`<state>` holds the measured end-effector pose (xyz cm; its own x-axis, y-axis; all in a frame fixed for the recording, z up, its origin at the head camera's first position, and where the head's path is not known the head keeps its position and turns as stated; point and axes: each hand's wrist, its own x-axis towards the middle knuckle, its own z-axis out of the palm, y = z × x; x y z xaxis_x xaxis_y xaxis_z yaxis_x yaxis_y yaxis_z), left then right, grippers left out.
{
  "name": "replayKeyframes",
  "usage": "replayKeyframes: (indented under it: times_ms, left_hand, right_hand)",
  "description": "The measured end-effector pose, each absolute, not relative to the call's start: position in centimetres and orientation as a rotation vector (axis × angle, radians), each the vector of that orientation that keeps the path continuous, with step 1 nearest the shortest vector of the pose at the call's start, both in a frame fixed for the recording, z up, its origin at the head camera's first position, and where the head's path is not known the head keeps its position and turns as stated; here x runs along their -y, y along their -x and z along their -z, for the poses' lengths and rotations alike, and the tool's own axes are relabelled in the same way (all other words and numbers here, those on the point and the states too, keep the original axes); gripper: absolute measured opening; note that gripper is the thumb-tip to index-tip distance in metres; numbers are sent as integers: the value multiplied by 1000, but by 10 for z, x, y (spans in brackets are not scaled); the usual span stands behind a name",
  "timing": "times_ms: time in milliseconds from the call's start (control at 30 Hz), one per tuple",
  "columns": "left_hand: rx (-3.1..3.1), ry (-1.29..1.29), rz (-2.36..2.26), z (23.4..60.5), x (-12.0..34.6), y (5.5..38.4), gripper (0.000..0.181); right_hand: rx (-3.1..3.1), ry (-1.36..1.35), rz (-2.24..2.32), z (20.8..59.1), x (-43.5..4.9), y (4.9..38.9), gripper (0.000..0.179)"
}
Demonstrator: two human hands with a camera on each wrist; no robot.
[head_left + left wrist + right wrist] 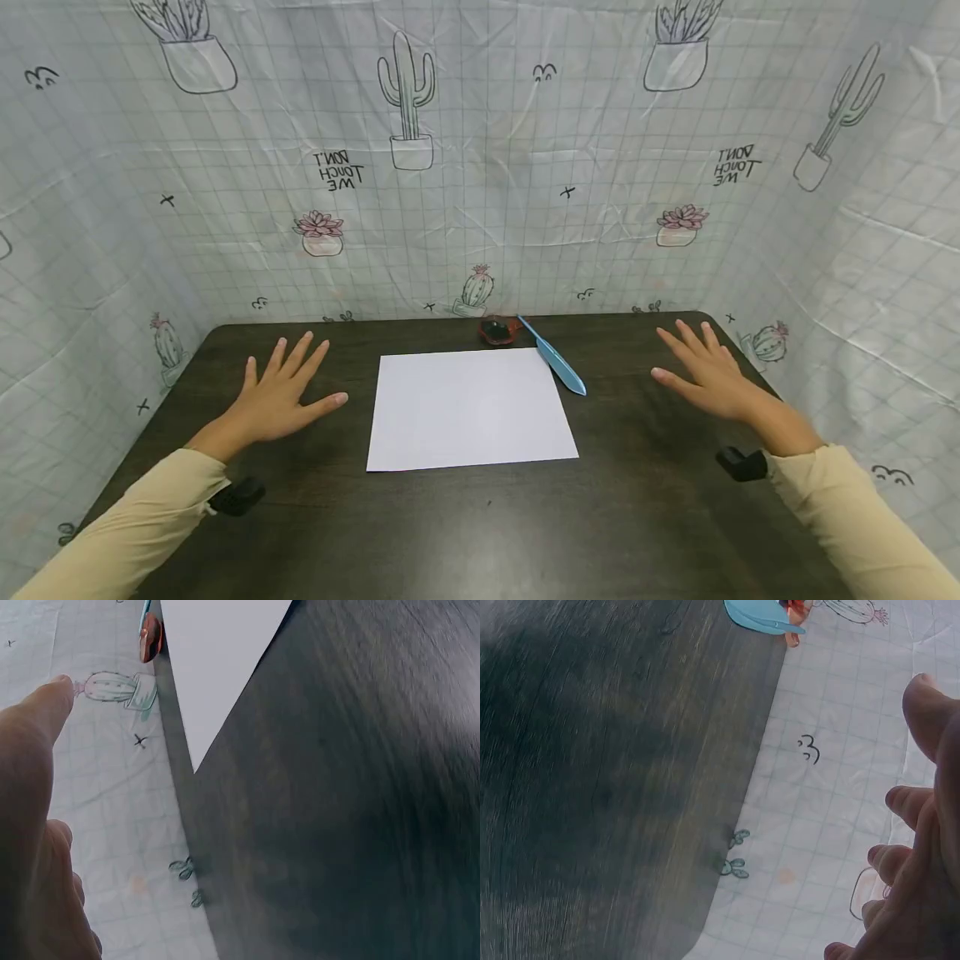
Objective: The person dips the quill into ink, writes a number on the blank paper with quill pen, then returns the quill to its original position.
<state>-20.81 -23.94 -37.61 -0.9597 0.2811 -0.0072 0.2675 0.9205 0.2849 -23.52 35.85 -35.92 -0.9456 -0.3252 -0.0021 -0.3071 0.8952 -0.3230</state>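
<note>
The patterned cloth (510,142) hung behind and along both sides, probably to screen off whatever lay beyond; the dark counter (465,533) stood before it, its far edge close to the cloth, so that the work had a flat base; the white paper (472,408) lay flat near the middle of the counter, between the two hands, presumably so that either could reach it equally well.

The left hand (281,400) and the right hand (708,379) were well apart, one on each side of the paper, fingers spread and holding nothing; they seemed placed wide to leave the middle in full view; whether they rested on the counter or hung above it could not be told.

The blue feather-shaped piece (558,362) lay aslant at the paper's far right corner, touching it or just over it; its thin end pointed to the small red container (497,331) with a dark middle, which sat by the far edge, perhaps to be out of the sheet's way.

Counted, there were one counter, one paper, two hands, one feather-shaped piece and one container.
</note>
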Motion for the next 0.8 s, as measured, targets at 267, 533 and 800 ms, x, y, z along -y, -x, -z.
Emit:
replayKeyframes:
  times_ms: [267,533,800]
  left_hand:
    - [-2989,-529,-502,397,219,213,89]
    - [-2930,-631,-515,424,201,214,86]
    - [-2774,-693,-532,440,191,212,87]
  right_hand:
    - [-2988,521,508,367,-344,246,76]
    - [-2977,561,550,376,-327,260,74]
    - [-2912,592,620,381,-304,271,71]
